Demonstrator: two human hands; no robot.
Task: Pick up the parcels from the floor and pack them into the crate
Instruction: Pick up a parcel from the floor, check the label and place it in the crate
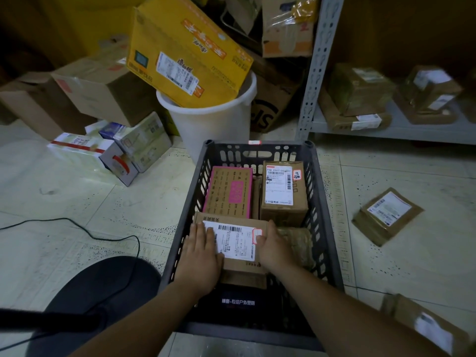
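Note:
A dark grey slotted crate [327,210] stands on the tiled floor in front of me. Inside it lie a pink-edged box [229,193], a brown box with a white label [283,194], a tape-wrapped parcel [300,243] and a black parcel [238,302]. A brown labelled box [235,240] rests on top near me. My left hand [199,256] lies flat on its left side and my right hand [274,247] grips its right edge. Two brown parcels are on the floor to the right, one flat [386,215], one at the frame's corner [425,325].
A white bucket [213,122] holding a tilted yellow carton [185,52] stands behind the crate. Cardboard boxes [103,86] and white cartons [103,153] sit at the left. A grey metal shelf [396,130] with parcels is at the right. A black cable [77,228] crosses the floor by my knee.

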